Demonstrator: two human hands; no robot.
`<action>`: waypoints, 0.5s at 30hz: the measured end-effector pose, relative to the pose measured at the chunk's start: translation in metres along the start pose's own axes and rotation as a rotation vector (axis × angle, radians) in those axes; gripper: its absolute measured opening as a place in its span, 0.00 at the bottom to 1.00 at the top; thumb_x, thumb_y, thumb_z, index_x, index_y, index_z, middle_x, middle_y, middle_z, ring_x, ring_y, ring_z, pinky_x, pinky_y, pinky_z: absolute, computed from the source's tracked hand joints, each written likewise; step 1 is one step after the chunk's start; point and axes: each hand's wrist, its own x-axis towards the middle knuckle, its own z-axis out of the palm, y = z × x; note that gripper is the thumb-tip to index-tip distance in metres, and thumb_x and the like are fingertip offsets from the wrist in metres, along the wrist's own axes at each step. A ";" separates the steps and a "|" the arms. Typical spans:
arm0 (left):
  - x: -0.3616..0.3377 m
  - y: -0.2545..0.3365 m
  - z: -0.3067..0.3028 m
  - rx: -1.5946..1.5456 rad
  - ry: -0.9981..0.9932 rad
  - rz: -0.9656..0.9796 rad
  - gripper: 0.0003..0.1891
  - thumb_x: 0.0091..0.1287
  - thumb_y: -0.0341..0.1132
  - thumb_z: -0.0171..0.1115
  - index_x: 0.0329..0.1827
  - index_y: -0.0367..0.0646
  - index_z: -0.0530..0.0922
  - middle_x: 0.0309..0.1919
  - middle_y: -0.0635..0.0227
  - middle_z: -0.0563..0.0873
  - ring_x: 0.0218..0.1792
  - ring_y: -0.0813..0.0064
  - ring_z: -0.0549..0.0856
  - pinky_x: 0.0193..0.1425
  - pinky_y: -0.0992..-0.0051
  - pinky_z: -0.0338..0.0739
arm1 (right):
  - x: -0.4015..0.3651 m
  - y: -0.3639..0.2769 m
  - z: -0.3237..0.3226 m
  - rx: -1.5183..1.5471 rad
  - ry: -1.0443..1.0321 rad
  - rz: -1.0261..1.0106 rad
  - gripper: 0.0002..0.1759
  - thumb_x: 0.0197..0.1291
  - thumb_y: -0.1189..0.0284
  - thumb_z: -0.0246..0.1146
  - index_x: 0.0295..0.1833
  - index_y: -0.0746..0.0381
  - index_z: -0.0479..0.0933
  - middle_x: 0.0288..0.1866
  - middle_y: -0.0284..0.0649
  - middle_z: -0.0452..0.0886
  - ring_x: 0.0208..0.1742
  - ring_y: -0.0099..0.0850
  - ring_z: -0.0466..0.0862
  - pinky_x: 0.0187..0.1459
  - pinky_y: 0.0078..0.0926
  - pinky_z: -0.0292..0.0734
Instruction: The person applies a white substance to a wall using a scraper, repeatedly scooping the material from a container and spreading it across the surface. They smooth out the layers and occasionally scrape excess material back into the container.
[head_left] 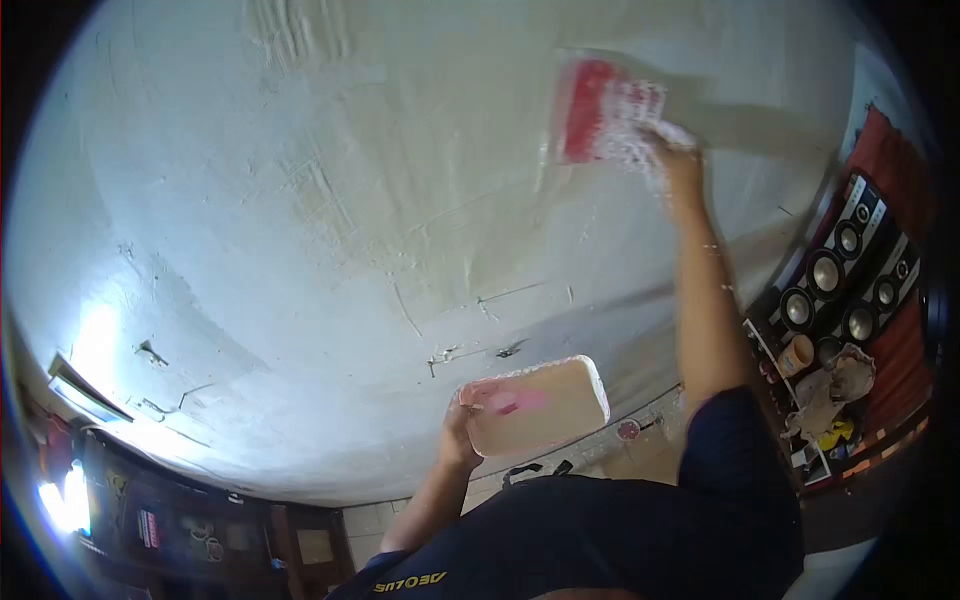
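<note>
- Closest to the lens, down at the bottom edge, is a dark blue shirt (600,540) with yellow lettering that reads upside down from here.
- Just above that, the left hand (458,432) is up near chest height, fingers clamped around the short end of a white rectangular mud pan (545,405). The pan is tilted, so its pale underside faces the camera, and there's a pink smear (520,402) near the gripped end.
- Further up on the right, the arm is stretched out fully. The right hand (675,160) is wrapped tight on the handle of a red plastering trowel (600,112), and both are speckled with white plaster. The blade sits flat against the ceiling, well apart from the pan.
- Behind all that, the ceiling (300,200) fills most of the view. It's a whitish skim coat with ridges, scrape marks and a few dark cracks around the middle.
- Way off at the right edge is a stack of black speakers (845,270) against red fabric, with an orange jar (797,355) and some crumpled cloth (835,390) just beside them.
- Far lower left, there's a bright light (70,500) next to dark shelving, too murky to make out details.
</note>
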 end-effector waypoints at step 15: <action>-0.006 0.000 -0.009 -0.025 0.127 -0.001 0.25 0.63 0.50 0.54 0.55 0.39 0.69 0.52 0.58 0.75 0.53 0.61 0.76 0.58 0.59 0.72 | -0.091 -0.076 0.160 -0.098 -0.244 -0.223 0.15 0.50 0.66 0.65 0.23 0.66 0.72 0.20 0.46 0.76 0.20 0.36 0.77 0.27 0.33 0.70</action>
